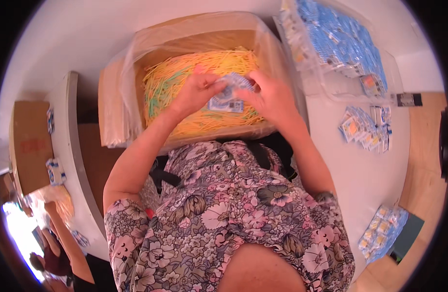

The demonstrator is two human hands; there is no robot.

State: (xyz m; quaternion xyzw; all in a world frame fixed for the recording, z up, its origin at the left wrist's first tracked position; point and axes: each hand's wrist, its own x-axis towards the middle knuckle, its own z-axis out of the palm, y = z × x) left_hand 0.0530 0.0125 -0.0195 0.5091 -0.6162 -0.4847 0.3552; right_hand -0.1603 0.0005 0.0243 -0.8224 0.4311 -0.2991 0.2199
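Note:
A small blue-and-white printed plastic packet [227, 103] is held up over the open cardboard box. My left hand [197, 93] pinches its left upper edge between thumb and fingers. On the other side my right hand [271, 97] grips the packet's upper right, fingers curled. The packet's top looks crumpled, and whether it is open there I cannot tell. Beneath both hands, the plastic-lined cardboard box [185, 24] holds a heap of thin sticks [173, 104], mostly yellow and orange with some green and pink.
At upper right stands a clear plastic bin [389, 73] filled with blue packets [331, 34]. Loose packets [365, 129] lie on the white table [326, 117]. Another bundle [383, 233] is at lower right. A closed cardboard box [33, 146] and another person's arm [70, 243] are at left.

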